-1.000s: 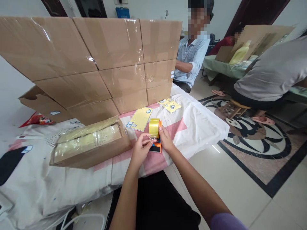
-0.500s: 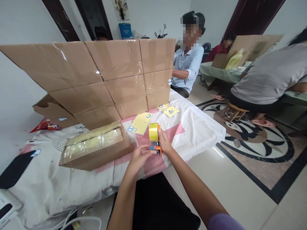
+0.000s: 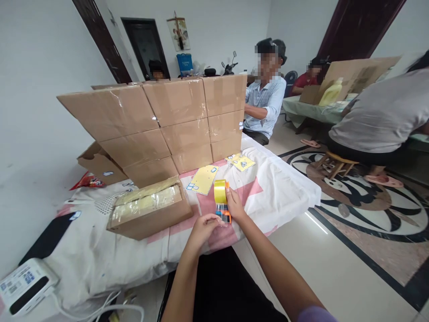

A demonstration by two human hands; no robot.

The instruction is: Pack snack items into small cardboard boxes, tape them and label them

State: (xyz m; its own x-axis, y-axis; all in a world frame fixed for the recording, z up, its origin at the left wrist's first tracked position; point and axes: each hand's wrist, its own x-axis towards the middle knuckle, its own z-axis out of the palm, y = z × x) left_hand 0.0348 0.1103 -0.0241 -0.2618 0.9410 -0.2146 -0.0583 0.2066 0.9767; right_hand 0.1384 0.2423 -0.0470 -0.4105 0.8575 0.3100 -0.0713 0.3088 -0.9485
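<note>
My right hand [image 3: 235, 205] grips an orange tape dispenser [image 3: 226, 216] that carries a yellow roll of tape [image 3: 220, 191], held upright over the pink and white cloth. My left hand [image 3: 205, 226] pinches the clear tape end pulled down from the roll, just left of the dispenser. A small cardboard box [image 3: 150, 210], its top covered with yellowish tape, lies on the cloth to the left of both hands.
A wall of stacked cardboard boxes [image 3: 174, 120] stands behind. Yellow sticker sheets [image 3: 203, 180] lie near it on the cloth-covered table [image 3: 288, 188]. A white device [image 3: 23, 286] sits at the left. A person in a blue shirt [image 3: 264, 107] and others sit further back and right.
The camera has tilted up and back, showing more of the room. My left hand has drawn the tape end downward from the roll; the dispenser stays in my right hand.
</note>
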